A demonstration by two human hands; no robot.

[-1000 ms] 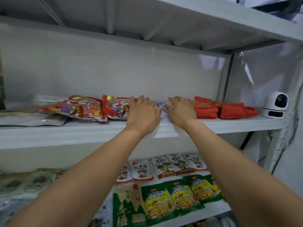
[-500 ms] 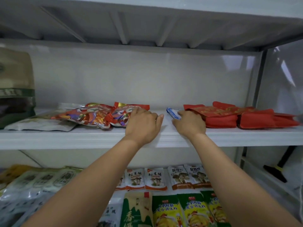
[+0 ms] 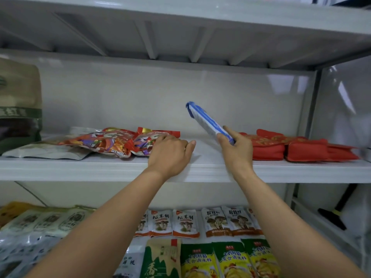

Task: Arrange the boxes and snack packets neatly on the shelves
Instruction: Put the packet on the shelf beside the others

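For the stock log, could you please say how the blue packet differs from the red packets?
The blue packet is tilted up in the right hand's grip; the red packets lie flat on the shelf. The blue packet is single and thin; the red packets are several and plump.

Soft, even light (glare on the back panel (image 3: 297,85)), wide-angle edge bending.

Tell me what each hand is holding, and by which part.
Right hand pinches the blue-and-white packet by its lower end. Left hand holds nothing; it rests on a colourful snack packet.
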